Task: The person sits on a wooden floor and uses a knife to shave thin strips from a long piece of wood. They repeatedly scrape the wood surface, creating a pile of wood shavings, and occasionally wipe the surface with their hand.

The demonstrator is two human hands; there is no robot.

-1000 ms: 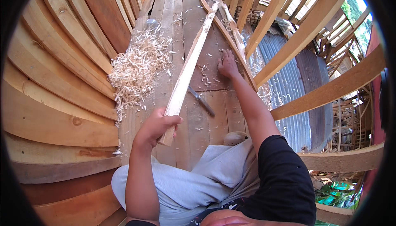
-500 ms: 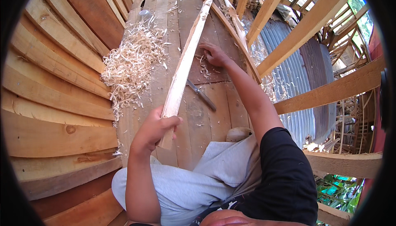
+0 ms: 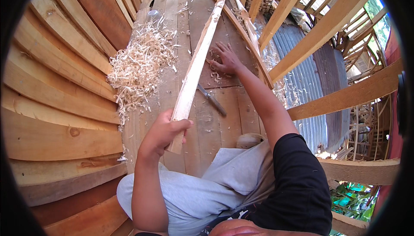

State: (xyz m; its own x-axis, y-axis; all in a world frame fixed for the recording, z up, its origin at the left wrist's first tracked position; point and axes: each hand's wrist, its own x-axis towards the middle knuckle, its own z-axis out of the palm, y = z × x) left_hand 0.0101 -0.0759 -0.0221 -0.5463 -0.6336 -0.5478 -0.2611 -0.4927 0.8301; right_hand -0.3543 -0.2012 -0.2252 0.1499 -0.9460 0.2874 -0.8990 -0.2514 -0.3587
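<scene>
My left hand (image 3: pixel 166 130) is wrapped round the near end of a long, pale, shaved wooden stick (image 3: pixel 197 65), thumb across its top. The stick slants away from me, its far end by a darker wooden strip (image 3: pixel 239 29). To the right of the stick, my right hand (image 3: pixel 226 58) lies low over the plank floor with fingers spread, beside a few loose curled shavings (image 3: pixel 215 76). Between the stick and my right forearm lies a knife (image 3: pixel 212 101) with a brown handle, part of its blade hidden under the stick.
A large heap of wood shavings (image 3: pixel 142 61) lies on the floor to the left, with a clear cup-like object (image 3: pixel 154 15) behind it. Plank walling (image 3: pixel 60 124) closes the left side. Wooden slats (image 3: pixel 319 29) and corrugated metal sheet (image 3: pixel 299 63) are on the right.
My right hand's fingers have spread from a curled pose over the floor shavings. The left hand keeps its hold on the stick.
</scene>
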